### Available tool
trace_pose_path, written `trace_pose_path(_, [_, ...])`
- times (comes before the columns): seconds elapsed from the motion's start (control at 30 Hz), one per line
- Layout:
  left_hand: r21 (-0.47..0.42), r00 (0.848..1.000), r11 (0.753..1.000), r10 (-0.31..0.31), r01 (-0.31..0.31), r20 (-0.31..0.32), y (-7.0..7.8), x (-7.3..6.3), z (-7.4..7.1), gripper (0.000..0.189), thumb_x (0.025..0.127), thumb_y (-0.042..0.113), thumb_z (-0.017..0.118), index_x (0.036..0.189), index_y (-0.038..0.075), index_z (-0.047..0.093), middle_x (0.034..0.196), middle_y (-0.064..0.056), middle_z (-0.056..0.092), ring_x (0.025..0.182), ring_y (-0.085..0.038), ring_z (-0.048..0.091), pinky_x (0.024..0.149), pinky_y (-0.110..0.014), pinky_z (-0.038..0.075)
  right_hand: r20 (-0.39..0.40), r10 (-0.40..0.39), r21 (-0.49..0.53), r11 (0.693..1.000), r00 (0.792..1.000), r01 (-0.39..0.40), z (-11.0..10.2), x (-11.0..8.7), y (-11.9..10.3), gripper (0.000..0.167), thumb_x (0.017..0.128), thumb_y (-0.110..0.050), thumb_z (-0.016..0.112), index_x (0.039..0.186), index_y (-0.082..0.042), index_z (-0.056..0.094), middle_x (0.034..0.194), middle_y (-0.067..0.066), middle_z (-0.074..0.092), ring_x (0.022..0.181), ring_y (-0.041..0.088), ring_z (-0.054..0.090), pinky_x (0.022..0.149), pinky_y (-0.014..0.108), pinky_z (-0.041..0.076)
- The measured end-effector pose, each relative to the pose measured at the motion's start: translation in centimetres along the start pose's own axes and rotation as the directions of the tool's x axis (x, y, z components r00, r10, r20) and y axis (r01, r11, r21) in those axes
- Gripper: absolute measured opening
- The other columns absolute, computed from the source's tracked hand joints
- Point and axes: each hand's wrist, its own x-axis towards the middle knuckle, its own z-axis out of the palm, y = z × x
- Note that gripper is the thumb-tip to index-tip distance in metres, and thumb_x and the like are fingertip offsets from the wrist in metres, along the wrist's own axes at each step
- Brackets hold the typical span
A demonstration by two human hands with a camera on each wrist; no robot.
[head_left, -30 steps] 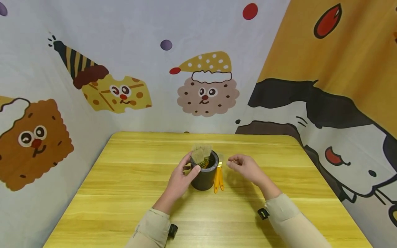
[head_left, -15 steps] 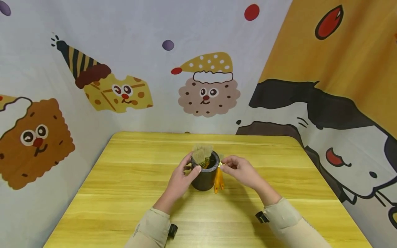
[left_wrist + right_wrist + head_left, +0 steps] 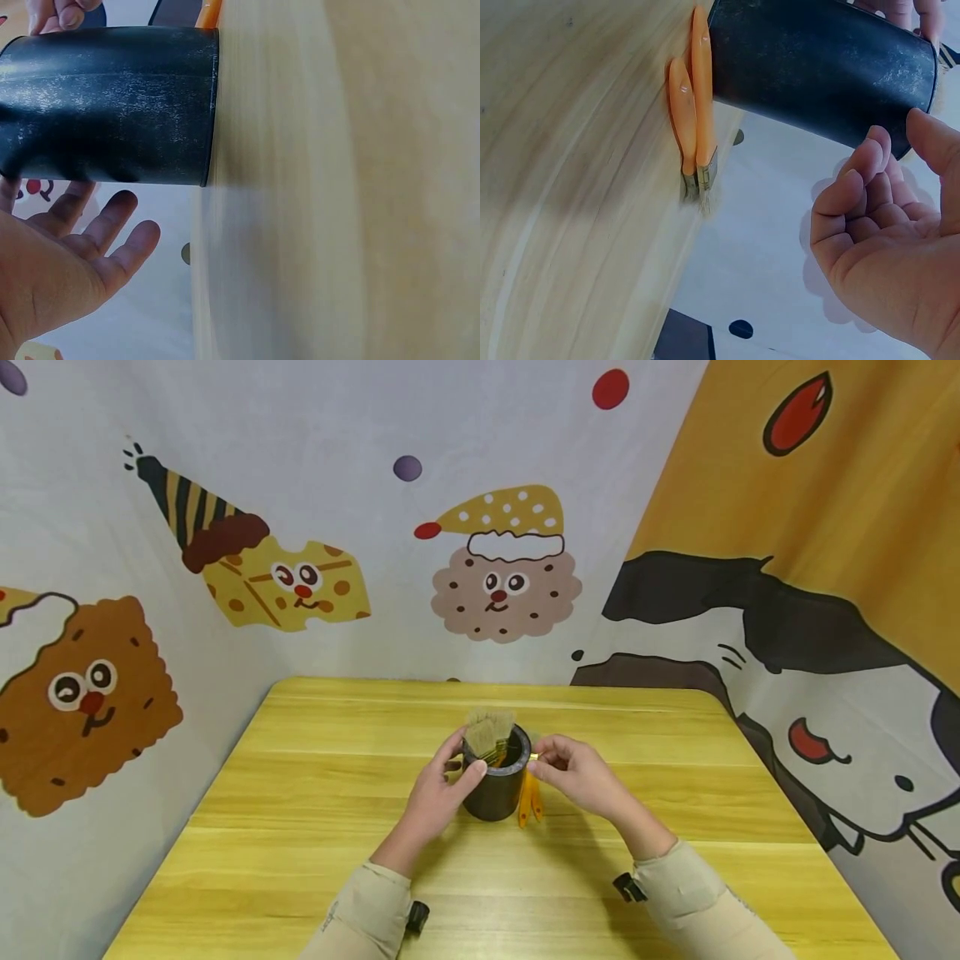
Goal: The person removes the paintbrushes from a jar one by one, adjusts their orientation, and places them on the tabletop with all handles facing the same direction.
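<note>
A black cylindrical pot point(image 3: 491, 797) stands upright on the table. Several paintbrushes point(image 3: 487, 733) stand in it with their pale bristles up; their lower parts are hidden inside. My left hand point(image 3: 438, 787) holds the pot near its rim, thumb in front, other fingers along the left side. On the opposite side my right hand point(image 3: 583, 774) holds the rim with thumb and fingertips, its remaining fingers curled. Two paintbrushes with orange handles point(image 3: 703, 97) lie on the table close to the pot's right side. From the head view, my right fingers partly cover their bristle ends.
The wooden table point(image 3: 315, 827) reaches to a cloth backdrop point(image 3: 360, 410) printed with cartoon figures, which closes off the back and sides. Dark straps point(image 3: 417, 918) are at both cuffs.
My right hand has come left from beside the loose brushes to the pot's rim, then stayed there. The left hand and the pot have not visibly moved.
</note>
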Motion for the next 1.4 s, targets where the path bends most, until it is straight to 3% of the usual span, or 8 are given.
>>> trace_pose_path(0.3, [0.01,1.0,1.0,-0.018,0.018,-0.006,0.1,0.0,0.1,0.07,0.104,0.056,0.065,0.165,0.047,0.033,0.16,-0.008,0.054,0.135,-0.036,0.059,0.106,-0.06,0.053,-0.005,-0.03,0.027,0.999,1.0,0.03,0.1,-0.2,-0.6,0.044,0.103,-0.034,0.075,0.139,-0.011,0.063,0.103,0.004,0.073,0.082,0.018,0.063,0.067,0.028,0.052])
trace_pose_path(0.5, [0.0,1.0,1.0,-0.013,0.013,-0.002,0.2,0.0,0.1,0.07,0.104,0.054,0.064,0.167,0.044,0.033,0.159,-0.01,0.054,0.136,-0.037,0.058,0.106,-0.06,0.053,-0.019,-0.114,0.038,0.993,0.993,0.114,0.3,-0.5,-1.7,0.046,0.103,-0.033,0.075,0.142,-0.013,0.062,0.104,0.003,0.073,0.083,0.021,0.065,0.069,0.027,0.053])
trace_pose_path(0.67, [0.0,1.0,1.0,-0.017,0.017,0.005,0.2,0.0,0.1,0.071,0.105,0.055,0.064,0.167,0.043,0.032,0.16,-0.011,0.053,0.136,-0.037,0.058,0.106,-0.06,0.054,-0.054,-0.145,-0.035,0.989,0.988,0.144,0.8,-0.4,-2.8,0.037,0.102,-0.034,0.075,0.134,-0.015,0.069,0.094,0.0,0.068,0.074,0.017,0.059,0.064,0.026,0.05])
trace_pose_path(0.77, [0.004,1.0,1.0,-0.012,0.012,0.011,0.2,0.0,0.1,0.072,0.105,0.056,0.063,0.168,0.042,0.031,0.161,-0.013,0.051,0.137,-0.039,0.057,0.105,-0.06,0.055,-0.086,-0.162,-0.111,0.982,0.983,0.152,1.2,-0.1,-3.5,0.034,0.101,-0.033,0.077,0.129,-0.014,0.072,0.095,-0.001,0.067,0.077,0.017,0.058,0.063,0.027,0.048])
trace_pose_path(0.97, [-0.004,1.0,1.0,-0.016,0.016,0.011,0.1,0.1,0.2,0.072,0.105,0.056,0.063,0.168,0.041,0.032,0.162,-0.014,0.05,0.139,-0.04,0.056,0.102,-0.058,0.057,-0.111,-0.233,-0.291,0.937,0.966,0.193,2.3,0.7,-4.8,0.031,0.099,-0.032,0.079,0.125,-0.014,0.076,0.105,-0.002,0.073,0.097,0.019,0.063,0.08,0.036,0.053])
trace_pose_path(1.07, [-0.011,1.0,1.0,-0.021,0.021,0.011,0.2,0.1,0.2,0.072,0.105,0.056,0.063,0.168,0.041,0.032,0.162,-0.014,0.05,0.139,-0.04,0.056,0.102,-0.058,0.057,-0.103,-0.242,-0.338,0.921,0.965,0.194,2.8,0.9,-5.2,0.031,0.099,-0.033,0.079,0.124,-0.014,0.078,0.104,-0.003,0.076,0.098,0.018,0.062,0.082,0.037,0.053])
trace_pose_path(1.2, [-0.013,1.0,0.999,-0.029,0.029,0.009,0.3,0.0,0.2,0.071,0.105,0.057,0.063,0.167,0.044,0.032,0.163,-0.013,0.049,0.14,-0.041,0.056,0.104,-0.059,0.057,-0.109,-0.22,-0.348,0.922,0.969,0.17,3.2,1.1,-5.6,0.031,0.099,-0.035,0.079,0.123,-0.015,0.078,0.104,-0.004,0.078,0.095,0.018,0.06,0.078,0.034,0.05])
trace_pose_path(1.4, [-0.012,0.999,0.999,-0.037,0.038,0.013,0.2,-0.1,0.1,0.07,0.104,0.059,0.062,0.166,0.047,0.031,0.165,-0.01,0.047,0.141,-0.039,0.055,0.105,-0.059,0.056,-0.109,-0.196,-0.336,0.93,0.974,0.15,3.4,1.2,-5.8,0.034,0.1,-0.035,0.078,0.126,-0.013,0.077,0.11,-0.001,0.078,0.1,0.026,0.062,0.082,0.037,0.052])
